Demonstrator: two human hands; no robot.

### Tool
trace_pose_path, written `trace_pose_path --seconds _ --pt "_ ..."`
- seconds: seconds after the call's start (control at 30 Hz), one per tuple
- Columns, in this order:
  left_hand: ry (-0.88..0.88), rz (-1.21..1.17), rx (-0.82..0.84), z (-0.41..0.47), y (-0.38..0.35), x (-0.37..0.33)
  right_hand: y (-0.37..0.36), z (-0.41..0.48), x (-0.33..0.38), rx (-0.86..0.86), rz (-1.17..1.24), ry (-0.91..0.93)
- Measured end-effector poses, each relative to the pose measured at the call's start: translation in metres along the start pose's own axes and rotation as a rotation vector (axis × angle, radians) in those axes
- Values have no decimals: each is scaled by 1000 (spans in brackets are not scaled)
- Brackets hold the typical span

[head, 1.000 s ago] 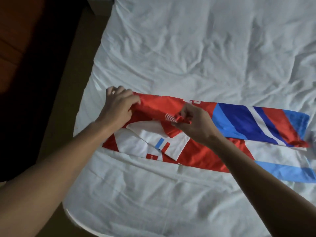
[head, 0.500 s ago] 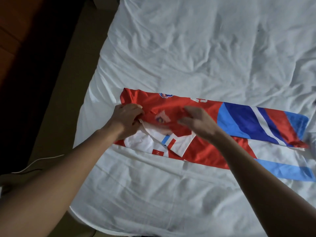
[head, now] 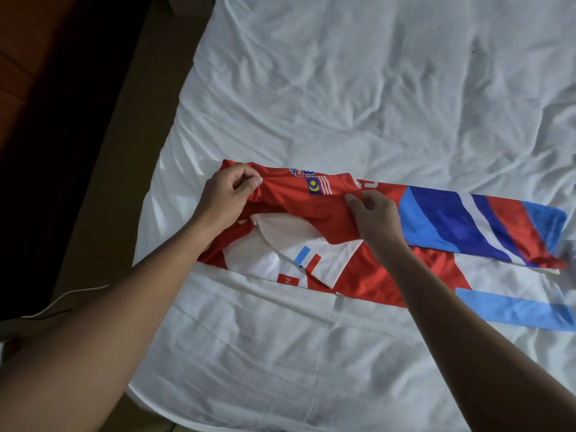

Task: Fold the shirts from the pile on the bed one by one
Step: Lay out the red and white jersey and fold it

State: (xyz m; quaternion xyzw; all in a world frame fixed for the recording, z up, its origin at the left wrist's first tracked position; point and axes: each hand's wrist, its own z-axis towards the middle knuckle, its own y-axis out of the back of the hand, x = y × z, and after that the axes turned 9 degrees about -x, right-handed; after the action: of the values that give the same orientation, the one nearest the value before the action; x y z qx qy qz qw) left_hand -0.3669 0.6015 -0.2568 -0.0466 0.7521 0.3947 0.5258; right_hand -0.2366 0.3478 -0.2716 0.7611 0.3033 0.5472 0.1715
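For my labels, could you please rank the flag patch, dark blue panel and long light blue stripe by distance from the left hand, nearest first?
1. Flag patch, on the shirt just right of the left hand.
2. Dark blue panel, beyond the right hand.
3. Long light blue stripe, bottom right.

We're looking at a dim, low-contrast frame. Soft light comes from the far right: the bed sheet is brightest up there, and its wrinkles throw shallow grey shadows. The floor on the left fades to near black toward the frame edge. Forearms close to the lens read dark and flat. Left hand and right hand are sharp enough for knuckles. Faint sheen on the red of the shirt. We see a smeared, blurry patch at the right edge, and wide-angle bowing along the bed's left side. Fine texture is soft overall.
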Motion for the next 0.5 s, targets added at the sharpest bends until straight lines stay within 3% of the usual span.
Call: trace_pose_path --seconds 0.2,0.3,0.37,0.5 --pt "5 213 128 2 -7 16 -3 -9 -22 64 -290 86" --pt "7 272 117 -3 -7 20 -7 -7 -15 14 -308 102" --pt "-81 345 132 -5 -6 20 -11 -2 -6 -30 -296 94" --pt "-102 373 160 -4 -4 18 -16 15 8 30 -262 32"
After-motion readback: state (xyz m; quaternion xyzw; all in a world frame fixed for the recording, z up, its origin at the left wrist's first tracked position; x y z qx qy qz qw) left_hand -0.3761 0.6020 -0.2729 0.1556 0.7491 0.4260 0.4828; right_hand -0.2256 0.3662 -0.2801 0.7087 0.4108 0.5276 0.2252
